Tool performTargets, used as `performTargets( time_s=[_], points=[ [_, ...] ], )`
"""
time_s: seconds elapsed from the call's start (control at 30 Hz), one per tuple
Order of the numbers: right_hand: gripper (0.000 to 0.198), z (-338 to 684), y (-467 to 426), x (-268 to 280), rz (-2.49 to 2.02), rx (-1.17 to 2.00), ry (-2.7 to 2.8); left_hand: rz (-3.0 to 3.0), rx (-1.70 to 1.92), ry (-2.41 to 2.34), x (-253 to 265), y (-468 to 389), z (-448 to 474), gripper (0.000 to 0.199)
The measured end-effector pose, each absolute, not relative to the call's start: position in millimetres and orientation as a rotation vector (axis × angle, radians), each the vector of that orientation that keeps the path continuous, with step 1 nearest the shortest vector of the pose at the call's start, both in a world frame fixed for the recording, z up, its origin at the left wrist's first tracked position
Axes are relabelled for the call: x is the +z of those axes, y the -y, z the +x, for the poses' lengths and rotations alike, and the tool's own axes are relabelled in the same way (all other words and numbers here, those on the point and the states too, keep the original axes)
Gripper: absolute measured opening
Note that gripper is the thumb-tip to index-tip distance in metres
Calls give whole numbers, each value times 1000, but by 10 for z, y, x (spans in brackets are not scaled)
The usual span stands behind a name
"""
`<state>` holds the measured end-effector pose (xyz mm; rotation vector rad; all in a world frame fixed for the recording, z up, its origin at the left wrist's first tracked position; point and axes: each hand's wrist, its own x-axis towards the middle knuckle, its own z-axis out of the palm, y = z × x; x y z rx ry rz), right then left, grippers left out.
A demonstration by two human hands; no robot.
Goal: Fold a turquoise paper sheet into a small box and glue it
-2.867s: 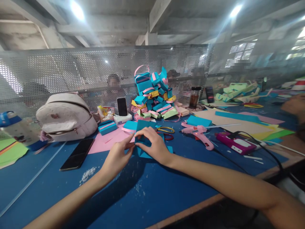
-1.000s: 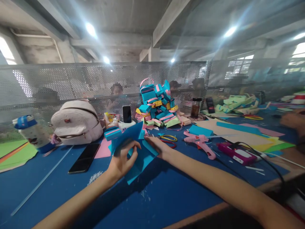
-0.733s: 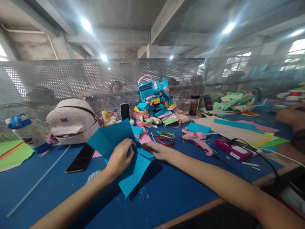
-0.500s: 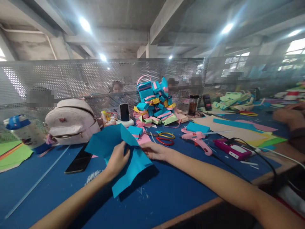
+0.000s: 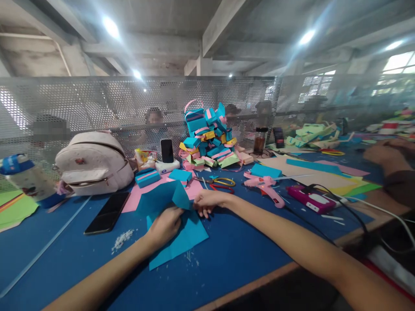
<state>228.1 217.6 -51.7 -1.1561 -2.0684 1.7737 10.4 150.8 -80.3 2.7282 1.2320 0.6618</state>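
Paper (image 5: 188,235), blue and bent, is at eleven o'clock from you over the bench (image 5: 240,246), held in your curled left hand (image 5: 166,226), likely to steady its flap, while your half-curled right hand (image 5: 209,202) is by its two o'clock edge, grip unclear.

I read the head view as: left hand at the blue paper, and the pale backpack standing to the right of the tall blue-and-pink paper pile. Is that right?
Not quite: in the head view, the pale backpack stands to the left of the paper pile. The left hand is at the blue paper, as you said.
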Motion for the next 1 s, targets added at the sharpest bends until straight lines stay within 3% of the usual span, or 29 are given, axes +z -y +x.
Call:
performTargets(
  time_s=[0.37,0.6,1.0],
  points=[
    [17,2261,-2246,-552,-1228,1623,2201,2898,572,-1017,-640,-1497,50,54],
    [13,2254,-2225,-523,-1244,1586,2209,3014,428,-863,-553,-1517,-55,65],
    [19,2239,-2127,-447,-1262,1562,2243,3129,283,-746,-378,-1362,-121,52]
  ],
)
